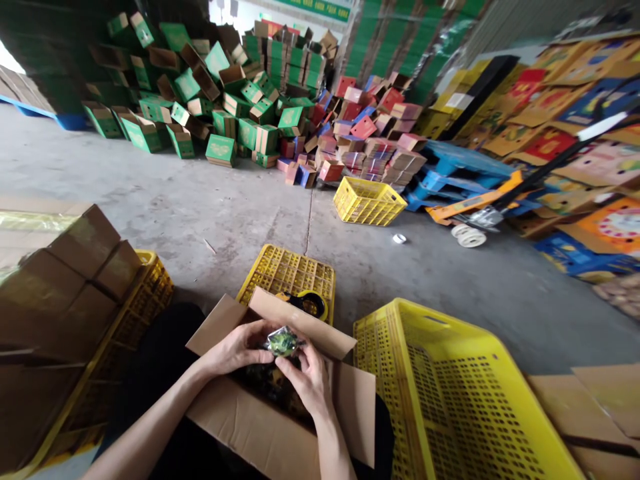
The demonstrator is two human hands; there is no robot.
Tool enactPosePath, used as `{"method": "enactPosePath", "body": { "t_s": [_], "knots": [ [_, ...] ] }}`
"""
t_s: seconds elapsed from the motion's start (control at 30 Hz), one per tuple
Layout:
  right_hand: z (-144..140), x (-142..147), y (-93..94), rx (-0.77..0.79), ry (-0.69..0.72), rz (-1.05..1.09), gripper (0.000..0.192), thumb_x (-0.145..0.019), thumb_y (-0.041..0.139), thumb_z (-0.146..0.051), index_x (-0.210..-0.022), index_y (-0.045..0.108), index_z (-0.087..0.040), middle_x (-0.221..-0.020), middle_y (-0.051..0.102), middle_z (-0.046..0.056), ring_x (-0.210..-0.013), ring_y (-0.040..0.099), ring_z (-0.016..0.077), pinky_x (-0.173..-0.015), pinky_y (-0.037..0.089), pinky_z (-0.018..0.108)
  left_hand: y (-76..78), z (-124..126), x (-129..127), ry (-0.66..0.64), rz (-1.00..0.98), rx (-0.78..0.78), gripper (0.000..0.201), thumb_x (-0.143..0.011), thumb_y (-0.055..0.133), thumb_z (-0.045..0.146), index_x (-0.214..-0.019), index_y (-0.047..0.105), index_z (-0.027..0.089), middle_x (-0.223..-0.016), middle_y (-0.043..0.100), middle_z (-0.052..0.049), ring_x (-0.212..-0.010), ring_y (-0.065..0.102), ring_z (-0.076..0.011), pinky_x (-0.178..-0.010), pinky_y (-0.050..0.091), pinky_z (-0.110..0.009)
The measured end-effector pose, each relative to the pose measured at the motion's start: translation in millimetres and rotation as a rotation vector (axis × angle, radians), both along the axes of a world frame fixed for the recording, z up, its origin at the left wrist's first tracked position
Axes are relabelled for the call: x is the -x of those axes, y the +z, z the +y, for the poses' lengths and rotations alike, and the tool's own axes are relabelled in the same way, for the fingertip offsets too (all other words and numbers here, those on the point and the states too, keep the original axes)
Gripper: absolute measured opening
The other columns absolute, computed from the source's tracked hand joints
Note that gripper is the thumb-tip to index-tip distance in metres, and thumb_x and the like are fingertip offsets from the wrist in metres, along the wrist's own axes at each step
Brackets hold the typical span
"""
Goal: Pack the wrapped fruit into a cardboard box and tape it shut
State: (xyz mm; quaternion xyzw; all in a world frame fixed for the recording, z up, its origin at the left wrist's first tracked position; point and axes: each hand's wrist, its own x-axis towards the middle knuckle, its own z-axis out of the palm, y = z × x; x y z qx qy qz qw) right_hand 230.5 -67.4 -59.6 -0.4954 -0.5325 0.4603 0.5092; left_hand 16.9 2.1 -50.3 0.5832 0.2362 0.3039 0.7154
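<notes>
Both hands are over an open cardboard box (240,420) with its flaps folded out. Between them is a small green item in clear plastic wrap (283,343). My left hand (243,348) curls round its left side, with the thumb in front. My right hand (309,379) closes on the item from the right, thumb near its lower edge. Inside the box, dark items (273,381) show between the hands, too shadowed to make out. Just beyond the box, a black and yellow tape dispenser (315,305) rests on a yellow plastic crate (280,263).
To the right stands a large yellow crate (470,387); at left, cardboard boxes (45,287) sit on another crate (150,280). Farther off are a yellow basket (370,202), piled green cartons (220,150), blue pallets (455,167) and an orange pallet jack (475,200).
</notes>
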Motion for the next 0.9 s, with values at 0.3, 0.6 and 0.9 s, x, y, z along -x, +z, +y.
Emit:
{"method": "enactPosePath", "body": {
  "t_s": [0.3,0.6,0.9],
  "knots": [
    [-1.6,-5.0,13.3,0.000,-0.026,-0.193,0.045,-0.091,0.077,-0.038,-0.135,0.069,-0.030,-0.135,0.070,0.009,-0.124,0.067,0.0292,-0.096,0.060,0.038,-5.8,0.3,2.3,0.178,0.180,-0.227,0.040,-0.086,0.084,0.039,-0.118,0.073,0.018,-0.111,0.071,-0.007,-0.102,0.067,-0.0238,-0.092,0.052,-0.034],
    [0.0,-0.6,14.5,0.071,-0.037,-0.340,0.019,-0.090,0.069,-0.030,-0.106,0.076,-0.024,-0.115,0.077,0.008,-0.104,0.074,0.0260,-0.075,0.063,0.029,1.0,-2.7,7.5,0.241,0.124,-0.212,0.047,-0.091,0.078,0.041,-0.133,0.069,0.023,-0.138,0.068,-0.011,-0.135,0.058,-0.0316,-0.119,0.039,-0.043],
    [16.8,9.6,-10.0,0.031,0.114,-0.419,0.047,-0.093,0.051,-0.018,-0.135,0.070,-0.024,-0.139,0.072,0.006,-0.128,0.069,0.0260,-0.111,0.055,0.041,9.3,-4.5,12.3,0.385,0.080,-0.123,0.046,-0.095,0.071,0.049,-0.131,0.072,0.020,-0.140,0.070,-0.011,-0.136,0.059,-0.0337,-0.119,0.042,-0.046]
  ]
}}
